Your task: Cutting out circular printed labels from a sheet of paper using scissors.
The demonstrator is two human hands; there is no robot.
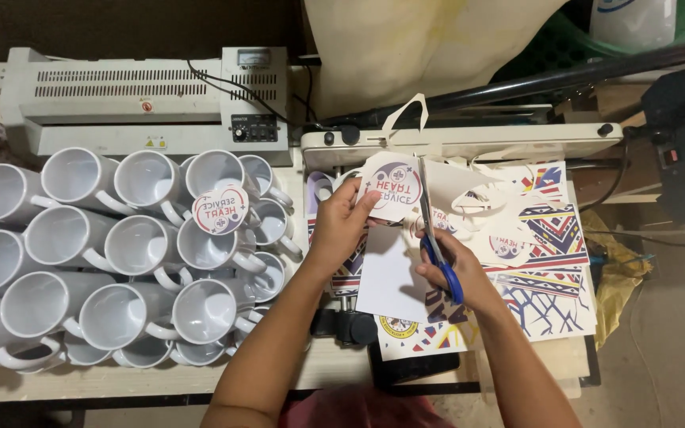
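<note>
My left hand (341, 220) pinches a round printed paper design (394, 187) by its left edge, held up over the bench. My right hand (453, 269) grips blue-handled scissors (434, 238), whose blades point away from me and run along the right side of the round design. A curl of trimmed paper strip (406, 111) rises above the cut. Below the hands lies a white sheet (390, 279) and several patterned printed sheets (552, 246).
Several white mugs (120, 261) lie stacked on their sides at the left, one carrying a cut round design (220, 209). A grey laminator (144, 99) stands behind them. A white heat press (461, 139) sits at the back, paper offcuts (485, 202) beside it.
</note>
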